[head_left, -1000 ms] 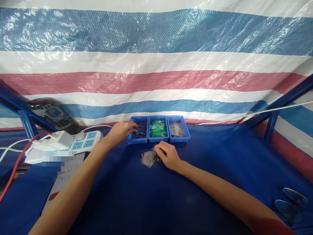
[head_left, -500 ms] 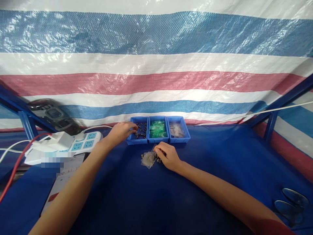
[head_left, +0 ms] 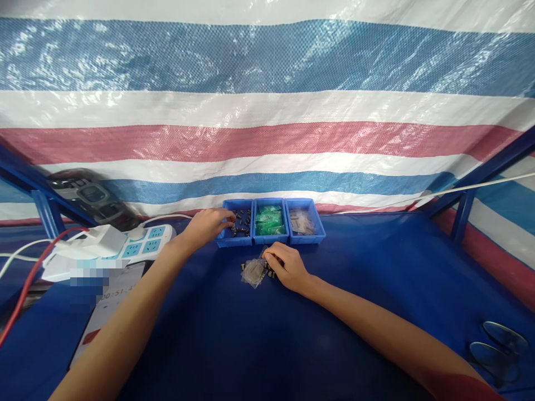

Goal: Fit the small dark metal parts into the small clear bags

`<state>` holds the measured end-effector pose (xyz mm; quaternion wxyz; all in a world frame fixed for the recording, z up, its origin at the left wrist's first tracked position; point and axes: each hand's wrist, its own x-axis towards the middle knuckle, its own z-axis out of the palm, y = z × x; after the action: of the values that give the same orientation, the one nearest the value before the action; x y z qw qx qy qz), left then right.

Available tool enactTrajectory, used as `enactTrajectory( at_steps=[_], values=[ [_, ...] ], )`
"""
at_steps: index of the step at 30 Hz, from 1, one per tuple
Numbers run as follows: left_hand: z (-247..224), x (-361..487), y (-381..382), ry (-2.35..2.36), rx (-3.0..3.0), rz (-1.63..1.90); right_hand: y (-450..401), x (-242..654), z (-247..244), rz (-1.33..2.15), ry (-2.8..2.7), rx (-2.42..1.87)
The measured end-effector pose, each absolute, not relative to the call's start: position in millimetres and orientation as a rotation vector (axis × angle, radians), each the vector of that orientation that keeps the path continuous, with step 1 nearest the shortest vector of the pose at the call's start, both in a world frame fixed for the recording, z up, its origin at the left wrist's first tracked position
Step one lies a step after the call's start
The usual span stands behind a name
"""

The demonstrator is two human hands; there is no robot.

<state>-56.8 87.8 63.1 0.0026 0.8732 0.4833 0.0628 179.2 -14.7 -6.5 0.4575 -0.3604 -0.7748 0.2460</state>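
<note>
My left hand (head_left: 212, 224) reaches over the left rim of the left blue bin (head_left: 236, 241), its fingers bent together at several small metal screws (head_left: 241, 221); what they hold is too small to name. The middle bin (head_left: 271, 239) has green packets (head_left: 270, 220) in it, and the right bin (head_left: 307, 239) has clear packets (head_left: 301, 221). My right hand (head_left: 287, 266) rests on the blue table just in front of the bins, fingers closed at the edge of a clear plastic bag (head_left: 254, 272). Small metal pieces (head_left: 271, 273) lie beside the bag, partly under my right hand.
On the left are a white power strip (head_left: 142, 245) with plugs and cables, a phone (head_left: 104, 312) partly behind my left forearm, and a dark bottle-like object (head_left: 94, 197). Glasses (head_left: 497, 348) lie at the right. Blue frame bars (head_left: 462, 217) and a striped sheet (head_left: 267, 139) stand behind.
</note>
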Motion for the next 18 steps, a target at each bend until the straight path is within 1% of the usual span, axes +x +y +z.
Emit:
enactTrajectory(
  at_steps=[18],
  values=[
    [62.0,-59.2,90.8,1.510,2.715,0.183,-14.9,179.0,-6.9,0.601,-1.922,-0.919]
  ],
)
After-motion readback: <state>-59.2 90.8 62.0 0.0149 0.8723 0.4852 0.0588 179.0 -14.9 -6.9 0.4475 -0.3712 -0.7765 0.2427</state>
